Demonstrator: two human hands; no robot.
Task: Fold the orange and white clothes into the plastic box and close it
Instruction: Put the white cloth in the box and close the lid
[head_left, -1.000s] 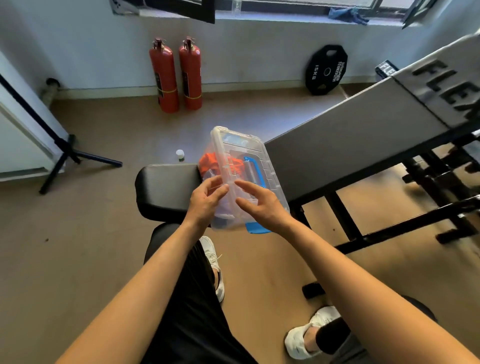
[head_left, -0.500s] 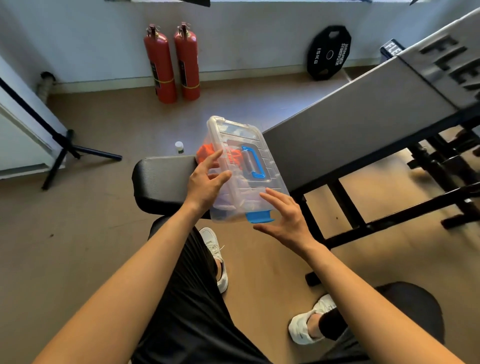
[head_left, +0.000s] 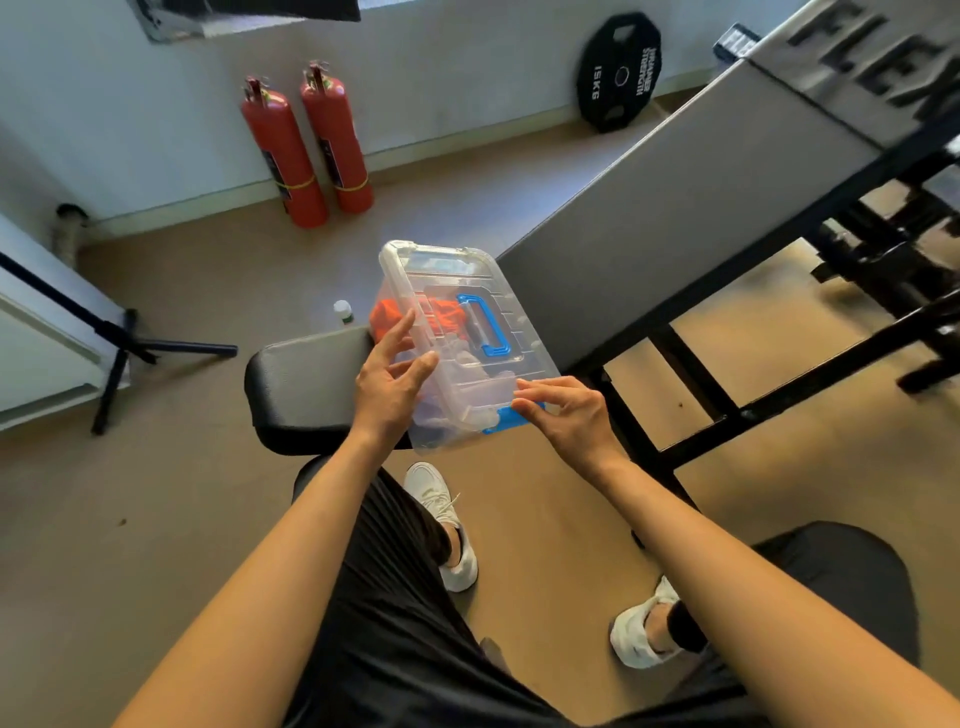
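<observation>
A clear plastic box (head_left: 441, 280) with its lid on and a blue handle (head_left: 491, 327) lies on the black bench seat (head_left: 301, 384). Orange cloth (head_left: 389, 317) and pale cloth (head_left: 467, 364) show through its walls. My left hand (head_left: 387, 387) rests against the box's left side with fingers spread. My right hand (head_left: 563, 415) has its fingertips on the blue latch (head_left: 501, 418) at the near end of the lid.
The grey inclined bench pad (head_left: 675, 208) rises to the right on a black frame (head_left: 779, 395). Two red fire extinguishers (head_left: 306, 150) and a black weight plate (head_left: 618, 73) stand at the wall. A tripod leg (head_left: 130, 343) and a small white bottle (head_left: 343, 312) are on the floor.
My right hand dropped off the lid, then came back up onto the blue latch at the near end. My left hand slid to the box's left side.
</observation>
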